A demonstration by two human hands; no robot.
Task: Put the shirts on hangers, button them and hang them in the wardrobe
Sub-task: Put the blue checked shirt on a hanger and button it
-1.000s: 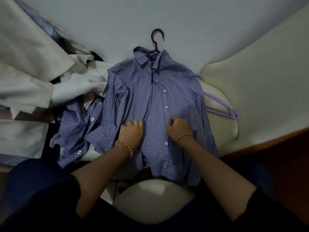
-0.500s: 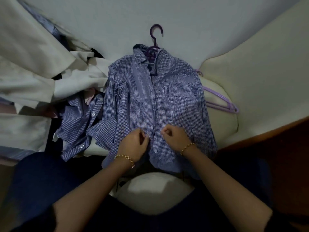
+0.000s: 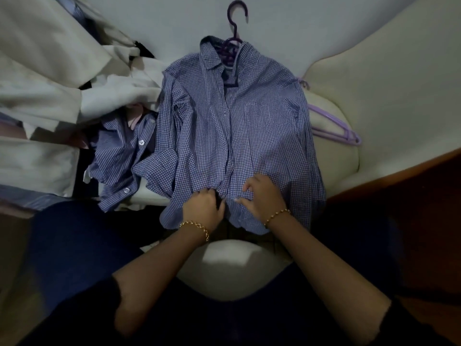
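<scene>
Buttoning the blue checked shirt (image 3: 249,136) is your job now. It lies flat in front of you, front side up, on the dark purple hanger (image 3: 235,33). Your left grip (image 3: 203,207) pinches one front edge near the bottom. Your right grip (image 3: 264,196) pinches the other edge just beside it. Pull both edges flat, line up the button with its hole, then push it through. The button itself cannot be seen. A striped shirt (image 3: 119,166) lies on the left, and light purple hangers (image 3: 334,131) lie on the right.
</scene>
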